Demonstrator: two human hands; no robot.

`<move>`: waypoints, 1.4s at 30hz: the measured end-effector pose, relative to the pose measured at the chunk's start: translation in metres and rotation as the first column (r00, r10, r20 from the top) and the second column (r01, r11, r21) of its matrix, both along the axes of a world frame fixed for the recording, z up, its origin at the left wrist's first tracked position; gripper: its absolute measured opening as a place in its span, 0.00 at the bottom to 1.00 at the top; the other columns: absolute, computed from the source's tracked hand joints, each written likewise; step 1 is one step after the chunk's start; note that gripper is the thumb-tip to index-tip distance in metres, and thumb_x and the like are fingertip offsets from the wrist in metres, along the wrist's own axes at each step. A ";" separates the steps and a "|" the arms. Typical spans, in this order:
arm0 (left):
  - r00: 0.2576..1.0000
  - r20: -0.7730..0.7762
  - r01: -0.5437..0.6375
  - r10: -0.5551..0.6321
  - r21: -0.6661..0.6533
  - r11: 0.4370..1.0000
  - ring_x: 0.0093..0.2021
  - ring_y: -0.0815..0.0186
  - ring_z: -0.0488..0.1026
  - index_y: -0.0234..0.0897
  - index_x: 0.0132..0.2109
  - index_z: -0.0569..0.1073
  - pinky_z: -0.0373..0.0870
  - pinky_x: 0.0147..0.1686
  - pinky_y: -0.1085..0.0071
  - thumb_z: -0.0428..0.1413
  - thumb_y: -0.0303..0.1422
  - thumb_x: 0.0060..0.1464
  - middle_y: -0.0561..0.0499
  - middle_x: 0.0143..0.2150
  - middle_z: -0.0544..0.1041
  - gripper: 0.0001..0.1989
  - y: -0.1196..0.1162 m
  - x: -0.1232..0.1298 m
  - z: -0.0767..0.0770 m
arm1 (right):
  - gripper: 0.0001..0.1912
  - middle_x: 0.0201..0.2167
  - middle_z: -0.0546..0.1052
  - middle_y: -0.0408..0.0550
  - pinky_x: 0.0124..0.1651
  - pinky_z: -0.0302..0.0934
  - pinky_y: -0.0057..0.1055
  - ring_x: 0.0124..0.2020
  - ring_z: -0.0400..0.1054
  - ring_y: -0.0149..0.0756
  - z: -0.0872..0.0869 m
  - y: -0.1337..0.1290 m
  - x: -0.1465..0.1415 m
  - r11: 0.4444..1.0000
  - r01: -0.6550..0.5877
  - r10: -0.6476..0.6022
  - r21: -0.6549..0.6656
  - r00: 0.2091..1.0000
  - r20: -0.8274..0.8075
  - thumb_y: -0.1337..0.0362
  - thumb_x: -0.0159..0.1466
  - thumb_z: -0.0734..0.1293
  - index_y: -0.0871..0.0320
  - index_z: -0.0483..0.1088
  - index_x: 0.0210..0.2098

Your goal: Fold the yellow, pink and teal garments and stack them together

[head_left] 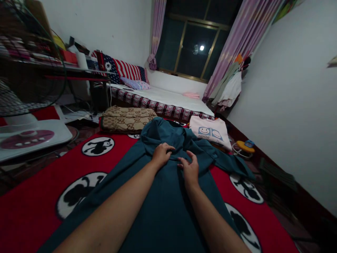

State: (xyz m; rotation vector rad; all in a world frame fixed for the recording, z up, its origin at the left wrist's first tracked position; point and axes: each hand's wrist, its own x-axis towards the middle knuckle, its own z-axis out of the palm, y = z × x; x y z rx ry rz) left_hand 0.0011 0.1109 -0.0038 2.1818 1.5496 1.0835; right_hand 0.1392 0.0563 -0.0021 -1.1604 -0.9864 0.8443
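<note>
Pink tee (210, 132); brown blanket (126, 119); fan (26, 70); bed (168, 98).

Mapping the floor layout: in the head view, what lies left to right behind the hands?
Fan base → brown patterned bundle → teal garment under left hand and right hand → pink smiley shirt → yellow stool.

Hands: two, left hand (161, 153) and right hand (190, 169)
Teal garment (168, 196): one
Pink folded shirt (210, 131): one
Patterned brown bundle (126, 119): one
Fan (26, 137): one
Bed (168, 98): one
</note>
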 end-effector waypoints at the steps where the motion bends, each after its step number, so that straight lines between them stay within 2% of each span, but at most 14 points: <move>1: 1.000 0.013 0.005 -0.005 0.000 1.000 0.45 0.63 0.72 0.43 0.44 0.80 0.67 0.49 0.68 0.56 0.24 0.53 0.50 0.42 0.77 0.14 0.001 -0.001 -0.001 | 0.30 0.56 0.65 0.55 0.29 0.70 0.27 0.36 0.74 0.35 0.003 0.011 0.004 0.999 0.019 -0.020 -0.036 0.999 -0.027 0.64 0.49 0.69 0.58 0.62 0.51; 4: 0.999 0.036 0.004 -0.005 0.007 1.000 0.45 0.63 0.72 0.43 0.43 0.80 0.67 0.50 0.68 0.56 0.24 0.53 0.50 0.41 0.77 0.13 0.002 -0.002 -0.003 | 0.37 0.61 0.61 0.56 0.29 0.71 0.27 0.34 0.74 0.33 0.013 0.045 0.012 0.987 0.053 -0.073 -0.150 0.989 -0.126 0.70 0.44 0.69 0.55 0.61 0.54; 7: 0.999 0.053 0.000 -0.001 0.013 1.000 0.46 0.63 0.72 0.42 0.41 0.80 0.67 0.50 0.67 0.56 0.24 0.53 0.50 0.41 0.77 0.12 0.002 0.000 -0.004 | 0.38 0.57 0.66 0.54 0.31 0.71 0.27 0.37 0.73 0.34 0.013 0.068 0.012 0.982 0.032 -0.068 -0.187 0.979 -0.193 0.72 0.42 0.69 0.53 0.62 0.53; 12: 0.996 0.091 -0.003 0.000 0.033 0.999 0.44 0.62 0.73 0.41 0.39 0.80 0.68 0.49 0.66 0.59 0.29 0.52 0.50 0.40 0.78 0.07 0.000 0.001 -0.004 | 0.23 0.34 0.74 0.46 0.32 0.69 0.29 0.32 0.70 0.34 0.002 0.072 0.009 0.997 0.029 -0.039 -0.066 0.988 -0.152 0.61 0.44 0.72 0.59 0.69 0.40; 15: 0.984 0.180 -0.016 0.004 0.065 0.998 0.40 0.63 0.74 0.39 0.36 0.80 0.69 0.45 0.67 0.58 0.34 0.55 0.50 0.36 0.78 0.06 -0.001 0.001 -0.001 | 0.18 0.28 0.73 0.44 0.31 0.67 0.30 0.29 0.67 0.33 0.007 0.068 0.019 0.982 0.178 -0.173 0.058 0.981 -0.090 0.55 0.47 0.69 0.61 0.70 0.33; 20: 0.938 0.343 -0.121 0.054 0.177 0.977 0.39 0.66 0.74 0.38 0.39 0.78 0.70 0.43 0.71 0.54 0.28 0.58 0.50 0.37 0.77 0.08 -0.007 -0.002 0.007 | 0.14 0.35 0.73 0.47 0.44 0.66 0.38 0.40 0.69 0.40 0.030 0.064 0.052 0.798 0.537 -0.569 0.275 0.821 0.045 0.61 0.55 0.59 0.58 0.69 0.37; 23: 0.934 0.346 -0.164 0.089 0.192 0.968 0.40 0.66 0.73 0.37 0.43 0.77 0.70 0.45 0.70 0.53 0.24 0.56 0.49 0.41 0.75 0.10 -0.008 -0.004 0.007 | 0.15 0.41 0.73 0.51 0.53 0.62 0.42 0.47 0.68 0.43 0.045 0.060 0.063 0.673 0.624 -0.701 0.396 0.709 0.073 0.66 0.55 0.56 0.58 0.68 0.39; 25: 0.943 0.319 -0.158 0.094 0.181 0.971 0.43 0.64 0.73 0.37 0.43 0.77 0.70 0.48 0.68 0.53 0.22 0.55 0.48 0.42 0.75 0.12 -0.008 -0.004 0.005 | 0.15 0.43 0.72 0.54 0.54 0.61 0.42 0.49 0.67 0.42 0.053 0.056 0.060 0.647 0.600 -0.716 0.470 0.689 0.106 0.68 0.56 0.55 0.59 0.68 0.39; 27: 0.957 0.278 -0.135 0.085 0.168 0.977 0.45 0.63 0.73 0.37 0.42 0.77 0.69 0.50 0.66 0.54 0.22 0.54 0.48 0.42 0.75 0.11 -0.007 -0.004 0.003 | 0.14 0.46 0.72 0.55 0.55 0.60 0.42 0.51 0.66 0.42 0.057 0.051 0.053 0.691 0.499 -0.679 0.523 0.695 0.235 0.68 0.57 0.56 0.59 0.69 0.39; 29: 0.966 0.247 -0.113 0.072 0.156 0.981 0.46 0.62 0.72 0.38 0.40 0.78 0.69 0.51 0.65 0.54 0.22 0.53 0.48 0.42 0.75 0.11 -0.006 -0.004 0.001 | 0.15 0.49 0.71 0.55 0.59 0.56 0.43 0.55 0.63 0.44 0.055 0.047 0.043 0.780 0.362 -0.602 0.511 0.659 0.451 0.68 0.58 0.58 0.60 0.70 0.41; 33: 0.970 0.237 -0.094 0.059 0.140 0.986 0.45 0.62 0.73 0.38 0.37 0.78 0.69 0.51 0.64 0.54 0.21 0.52 0.50 0.40 0.76 0.11 -0.005 -0.004 -0.001 | 0.27 0.61 0.61 0.61 0.60 0.53 0.47 0.62 0.53 0.53 0.044 0.041 0.031 0.918 0.289 -0.387 0.273 0.488 0.782 0.66 0.57 0.63 0.62 0.65 0.56; 38: 0.969 0.241 -0.089 0.055 0.132 0.987 0.45 0.62 0.73 0.38 0.37 0.79 0.69 0.50 0.64 0.54 0.20 0.52 0.49 0.40 0.77 0.11 -0.005 -0.004 -0.001 | 0.41 0.57 0.64 0.64 0.47 0.62 0.42 0.51 0.67 0.53 0.036 0.040 0.033 0.960 0.278 -0.120 -0.008 0.439 0.890 0.63 0.58 0.65 0.62 0.48 0.67; 40: 0.970 0.237 -0.088 0.054 0.134 0.987 0.45 0.62 0.73 0.38 0.38 0.78 0.69 0.50 0.64 0.54 0.21 0.52 0.49 0.40 0.77 0.12 -0.005 -0.005 -0.001 | 0.40 0.53 0.69 0.62 0.43 0.63 0.40 0.46 0.70 0.51 0.036 0.041 0.035 0.962 0.271 -0.074 -0.038 0.389 0.918 0.63 0.57 0.65 0.61 0.50 0.67; 42: 0.971 0.231 -0.089 0.058 0.126 0.988 0.45 0.62 0.73 0.39 0.38 0.78 0.70 0.50 0.65 0.54 0.21 0.52 0.49 0.40 0.77 0.12 -0.005 -0.005 -0.001 | 0.32 0.47 0.74 0.58 0.42 0.63 0.39 0.44 0.71 0.49 0.037 0.041 0.036 0.971 0.236 -0.036 -0.043 0.320 0.947 0.65 0.57 0.64 0.58 0.62 0.61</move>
